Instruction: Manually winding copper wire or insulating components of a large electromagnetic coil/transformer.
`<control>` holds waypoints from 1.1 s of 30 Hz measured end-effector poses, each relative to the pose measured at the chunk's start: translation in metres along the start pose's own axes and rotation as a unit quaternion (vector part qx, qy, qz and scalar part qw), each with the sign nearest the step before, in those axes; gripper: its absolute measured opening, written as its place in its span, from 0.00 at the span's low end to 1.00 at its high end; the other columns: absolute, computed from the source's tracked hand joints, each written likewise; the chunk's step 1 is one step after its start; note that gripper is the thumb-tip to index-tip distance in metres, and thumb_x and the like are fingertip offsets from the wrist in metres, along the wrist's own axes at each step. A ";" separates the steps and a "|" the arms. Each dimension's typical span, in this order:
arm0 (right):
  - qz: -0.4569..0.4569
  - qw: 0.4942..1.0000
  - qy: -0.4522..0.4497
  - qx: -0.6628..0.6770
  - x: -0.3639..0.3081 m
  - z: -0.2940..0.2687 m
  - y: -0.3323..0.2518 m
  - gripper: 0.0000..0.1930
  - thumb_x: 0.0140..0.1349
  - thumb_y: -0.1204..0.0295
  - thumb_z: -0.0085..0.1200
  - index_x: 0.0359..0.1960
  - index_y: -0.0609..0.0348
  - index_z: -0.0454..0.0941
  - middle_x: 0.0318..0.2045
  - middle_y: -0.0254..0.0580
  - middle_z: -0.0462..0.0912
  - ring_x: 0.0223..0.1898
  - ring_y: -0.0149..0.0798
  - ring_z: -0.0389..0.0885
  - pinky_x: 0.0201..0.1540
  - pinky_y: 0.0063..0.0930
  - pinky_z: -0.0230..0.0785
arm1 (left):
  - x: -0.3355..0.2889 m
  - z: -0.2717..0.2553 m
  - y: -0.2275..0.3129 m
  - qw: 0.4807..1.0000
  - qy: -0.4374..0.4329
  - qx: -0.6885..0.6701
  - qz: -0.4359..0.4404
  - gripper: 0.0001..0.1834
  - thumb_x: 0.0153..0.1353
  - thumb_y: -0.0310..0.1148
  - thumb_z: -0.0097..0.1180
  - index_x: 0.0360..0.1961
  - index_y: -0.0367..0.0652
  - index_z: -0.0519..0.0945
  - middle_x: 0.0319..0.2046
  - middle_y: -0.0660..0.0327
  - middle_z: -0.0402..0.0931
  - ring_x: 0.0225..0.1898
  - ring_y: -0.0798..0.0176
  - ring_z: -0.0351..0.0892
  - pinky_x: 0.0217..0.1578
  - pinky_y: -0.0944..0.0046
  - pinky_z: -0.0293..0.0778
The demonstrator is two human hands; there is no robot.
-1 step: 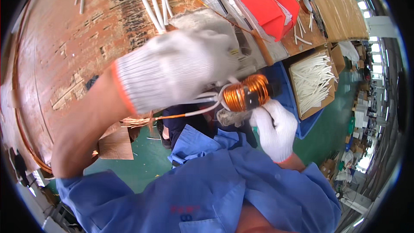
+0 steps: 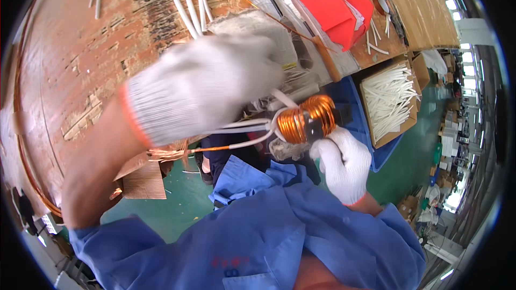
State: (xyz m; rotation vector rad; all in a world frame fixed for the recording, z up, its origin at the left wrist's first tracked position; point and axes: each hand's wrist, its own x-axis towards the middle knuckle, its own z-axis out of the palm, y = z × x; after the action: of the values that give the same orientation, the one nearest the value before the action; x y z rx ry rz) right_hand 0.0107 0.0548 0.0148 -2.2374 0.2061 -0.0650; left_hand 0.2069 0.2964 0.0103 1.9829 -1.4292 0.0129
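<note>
A copper wire coil [image 2: 306,121], wound in two side-by-side sections on a dark core, is held above the table's near edge. My right hand [image 2: 344,164], in a white knitted glove, is closed at the coil's lower right side with its fingers pinched against it. White-sleeved leads [image 2: 250,140] run from the coil's left end toward the left, and one ends in bare copper. Over the table, my left hand [image 2: 207,86] wears a similar glove with an orange cuff. It is smeared by motion and its fingers are hidden, close to a white sleeve rising from the coil.
White tubes [image 2: 188,13] lie on the worn wooden table [image 2: 80,64]. A red bin [image 2: 325,2] stands at the back right. A cardboard box [image 2: 389,102] full of cut white tubes sits in a blue crate [image 2: 384,153] at the right. Long copper wire [image 2: 21,145] curves along the left edge.
My left hand has shifted a little to the left. The coil has tilted slightly, and the white sleeve between it and my left hand shows more. My right hand has barely moved.
</note>
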 end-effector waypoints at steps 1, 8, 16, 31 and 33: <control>-0.015 1.000 -0.010 -0.017 0.004 -0.003 -0.002 0.08 0.75 0.80 0.56 0.39 0.68 0.88 0.26 0.42 0.88 0.25 0.33 0.84 0.32 0.31 0.74 | -0.007 -0.010 0.002 0.999 0.004 0.031 -0.016 0.11 0.62 0.24 0.70 0.46 0.41 0.89 0.35 0.56 0.77 0.35 0.49 0.83 0.37 0.51 0.81; 0.014 0.985 -0.172 0.010 0.025 -0.037 0.009 0.06 0.78 0.77 0.60 0.47 0.65 0.88 0.28 0.41 0.88 0.28 0.33 0.89 0.32 0.30 0.77 | -0.043 -0.009 0.007 0.968 -0.071 -0.220 -0.095 0.13 0.69 0.31 0.74 0.51 0.38 0.93 0.24 0.59 0.76 0.24 0.56 0.77 0.26 0.54 0.72; 0.070 0.988 -0.115 0.081 0.012 -0.007 0.001 0.07 0.78 0.76 0.60 0.43 0.68 0.87 0.22 0.37 0.82 0.25 0.26 0.79 0.29 0.30 0.71 | -0.053 0.045 0.027 0.754 -0.083 -0.522 -0.391 0.25 0.67 0.35 0.79 0.56 0.34 0.80 0.41 0.54 0.85 0.32 0.64 0.87 0.28 0.63 0.83; -0.042 0.982 -0.102 0.154 0.012 0.004 0.022 0.12 0.83 0.70 0.53 0.42 0.66 0.85 0.19 0.27 0.71 0.20 0.20 0.64 0.22 0.24 0.51 | -0.015 0.054 0.105 0.932 -0.144 0.284 -0.172 0.10 0.56 0.34 0.71 0.36 0.40 0.93 0.34 0.51 0.91 0.38 0.44 0.94 0.36 0.47 0.88; -0.054 0.982 -0.103 0.151 0.014 0.005 0.025 0.12 0.82 0.70 0.54 0.41 0.65 0.84 0.20 0.27 0.71 0.20 0.20 0.64 0.22 0.25 0.51 | -0.022 0.074 0.103 0.926 -0.072 0.332 -0.167 0.09 0.57 0.32 0.71 0.38 0.40 0.92 0.31 0.54 0.89 0.36 0.47 0.94 0.31 0.48 0.86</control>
State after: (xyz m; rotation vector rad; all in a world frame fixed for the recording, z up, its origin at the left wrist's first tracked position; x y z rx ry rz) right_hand 0.0217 0.0412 -0.0084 -1.9339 -0.0376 0.0735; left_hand 0.0841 0.2590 -0.0016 2.8180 -1.2504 0.2324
